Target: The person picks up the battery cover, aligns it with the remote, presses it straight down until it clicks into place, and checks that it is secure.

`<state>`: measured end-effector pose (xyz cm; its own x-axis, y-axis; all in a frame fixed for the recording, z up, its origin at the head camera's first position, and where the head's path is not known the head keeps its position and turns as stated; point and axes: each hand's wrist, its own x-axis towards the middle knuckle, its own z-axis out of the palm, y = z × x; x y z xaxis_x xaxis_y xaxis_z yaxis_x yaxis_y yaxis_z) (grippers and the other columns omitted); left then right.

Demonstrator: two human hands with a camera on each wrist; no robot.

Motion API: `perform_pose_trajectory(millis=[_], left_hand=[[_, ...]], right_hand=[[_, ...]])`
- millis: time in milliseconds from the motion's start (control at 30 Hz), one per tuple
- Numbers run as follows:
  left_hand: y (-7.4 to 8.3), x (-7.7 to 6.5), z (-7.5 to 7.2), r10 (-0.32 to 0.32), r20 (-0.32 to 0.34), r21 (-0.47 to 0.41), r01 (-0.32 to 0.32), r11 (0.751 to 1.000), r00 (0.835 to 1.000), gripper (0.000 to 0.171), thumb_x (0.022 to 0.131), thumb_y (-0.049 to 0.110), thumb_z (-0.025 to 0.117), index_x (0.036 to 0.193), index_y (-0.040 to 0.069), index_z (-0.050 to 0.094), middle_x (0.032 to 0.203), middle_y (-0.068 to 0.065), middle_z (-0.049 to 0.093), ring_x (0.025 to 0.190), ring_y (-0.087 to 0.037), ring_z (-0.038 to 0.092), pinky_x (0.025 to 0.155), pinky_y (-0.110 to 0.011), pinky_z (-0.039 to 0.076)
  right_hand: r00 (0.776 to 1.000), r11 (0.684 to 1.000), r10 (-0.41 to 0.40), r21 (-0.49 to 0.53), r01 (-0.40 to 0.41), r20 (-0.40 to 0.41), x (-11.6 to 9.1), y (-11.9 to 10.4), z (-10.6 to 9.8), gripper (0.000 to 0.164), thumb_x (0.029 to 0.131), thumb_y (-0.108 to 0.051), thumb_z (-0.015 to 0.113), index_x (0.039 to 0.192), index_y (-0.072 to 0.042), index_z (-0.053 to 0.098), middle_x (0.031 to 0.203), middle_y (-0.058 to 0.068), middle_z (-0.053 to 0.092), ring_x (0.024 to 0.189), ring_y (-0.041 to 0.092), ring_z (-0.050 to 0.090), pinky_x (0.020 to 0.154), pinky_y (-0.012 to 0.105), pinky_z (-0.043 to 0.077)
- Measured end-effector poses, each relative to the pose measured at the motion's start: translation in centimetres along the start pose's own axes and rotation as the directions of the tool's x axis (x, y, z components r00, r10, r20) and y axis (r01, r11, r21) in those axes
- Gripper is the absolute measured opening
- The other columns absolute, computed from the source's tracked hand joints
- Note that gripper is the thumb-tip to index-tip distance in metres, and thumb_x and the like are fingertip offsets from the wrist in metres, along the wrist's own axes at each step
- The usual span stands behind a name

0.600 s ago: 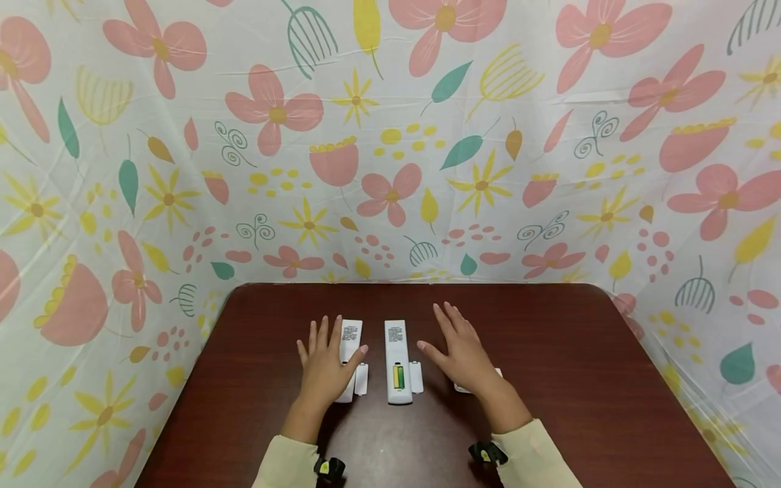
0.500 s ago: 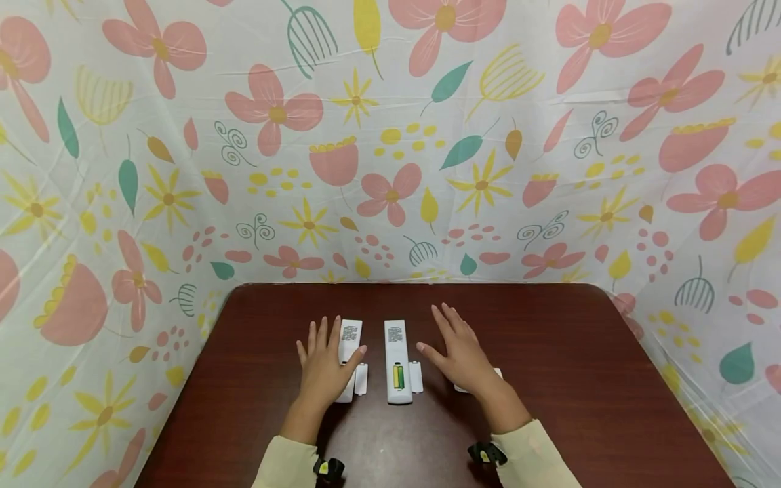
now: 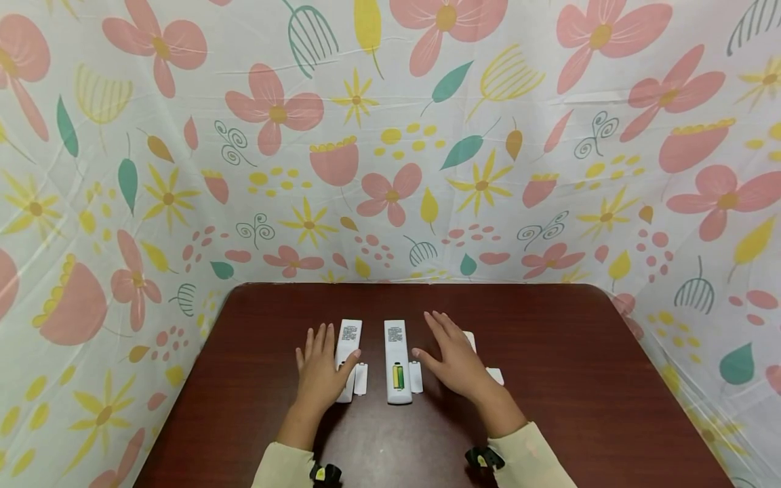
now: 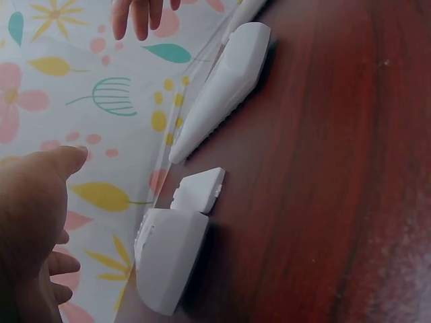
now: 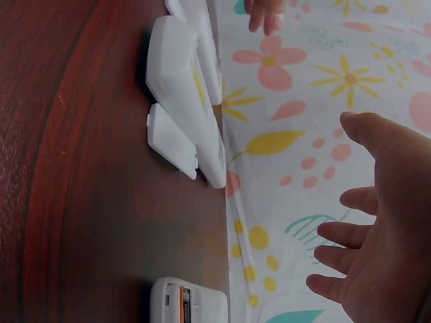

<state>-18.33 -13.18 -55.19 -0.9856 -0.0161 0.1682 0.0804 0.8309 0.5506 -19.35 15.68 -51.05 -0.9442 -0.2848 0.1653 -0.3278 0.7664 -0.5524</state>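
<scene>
Fingers straight and spread, my left hand (image 3: pixel 320 376) is held over the left white remote control (image 3: pixel 350 332), covering part of it. A loose battery cover (image 3: pixel 361 379) lies at that remote's right side. My right hand (image 3: pixel 457 366), palm down with fingers extended, overlaps another white remote (image 5: pixel 212 306), whose battery compartment is uncovered in the right wrist view. Between the hands a middle remote (image 3: pixel 396 342) lies back up, two yellow-green batteries (image 3: pixel 398 376) in its compartment and its cover (image 3: pixel 416 377) beside it. Neither hand grips anything.
A small white piece (image 3: pixel 495 375) shows to the right of the right hand. The dark red-brown table (image 3: pixel 586 393) meets a floral curtain (image 3: pixel 390 149) at its back and sides. Black straps (image 3: pixel 485 458) circle both wrists below the beige sleeve ends.
Both hands have shifted slightly left and toward the person, the right hand more. White parts beside the right hand show more now. The remotes have not moved.
</scene>
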Motion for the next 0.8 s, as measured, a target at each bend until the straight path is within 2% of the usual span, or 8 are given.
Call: perform_pose_trajectory(millis=[300, 533, 800], left_hand=[[-0.5, -0.5, 0.3, -0.014, 0.001, 0.011, 0.014, 1.000, 1.000, 0.091, 0.095, 0.064, 0.054, 0.157, 0.002, 0.031, 0.164, -0.021, 0.030, 0.154, -0.044, 0.017, 0.116, -0.074, 0.019], [-0.7, -0.9, 0.4, -0.029, 0.020, -0.007, 0.030, 1.000, 0.999, 0.085, 0.098, 0.056, 0.057, 0.156, -0.001, 0.032, 0.163, -0.023, 0.031, 0.154, -0.044, 0.019, 0.117, -0.072, 0.022], [-0.7, -1.4, 0.7, -0.044, -0.022, -0.039, 0.043, 0.998, 0.999, 0.080, 0.098, 0.050, 0.061, 0.153, -0.003, 0.037, 0.157, -0.024, 0.040, 0.144, -0.044, 0.038, 0.110, -0.066, 0.036]], right_hand=[[0.999, 1.000, 0.010, -0.004, -0.010, 0.038, 0.0, -0.4, 0.7, 0.079, 0.096, -0.048, 0.065, 0.160, -0.018, 0.030, 0.164, 0.016, 0.032, 0.152, 0.039, 0.029, 0.117, 0.065, 0.032], [0.998, 1.000, 0.005, 0.011, -0.005, 0.055, -0.2, -0.6, 1.2, 0.076, 0.096, -0.046, 0.065, 0.159, -0.017, 0.033, 0.162, 0.016, 0.035, 0.148, 0.039, 0.037, 0.115, 0.063, 0.036], [0.998, 1.000, 0.000, 0.023, -0.001, 0.062, -0.3, -0.9, 1.7, 0.075, 0.095, -0.046, 0.067, 0.157, -0.016, 0.037, 0.157, 0.013, 0.042, 0.143, 0.035, 0.043, 0.114, 0.058, 0.040]])
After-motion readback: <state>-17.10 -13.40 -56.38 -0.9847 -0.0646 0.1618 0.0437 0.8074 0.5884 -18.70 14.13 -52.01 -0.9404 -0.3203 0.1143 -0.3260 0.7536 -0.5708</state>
